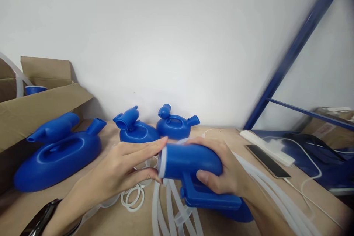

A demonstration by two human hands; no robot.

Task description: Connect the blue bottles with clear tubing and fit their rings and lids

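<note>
My right hand [221, 166] is wrapped round the curved end of a blue plastic urinal head [190, 160], its thumb on the near side. A white sealing ring [163, 162] sits around the mouth of the head, which faces left. With fingers above and thumb below, my left hand [135, 158] grips that ring at the rim. Below the head, the flat blue handle part [212, 201] shows, partly covered by my right hand. Loose white rings [133, 199] and translucent tubes [168, 206] lie beneath my hands on the table [143, 225].
Blue urinal bottles [61, 158] stand at the left and along the back wall. An open cardboard box [55, 97] is at far left. To the right lie a phone [268, 162], a white power strip [267, 147] and cables. A blue metal frame [293, 51] rises behind.
</note>
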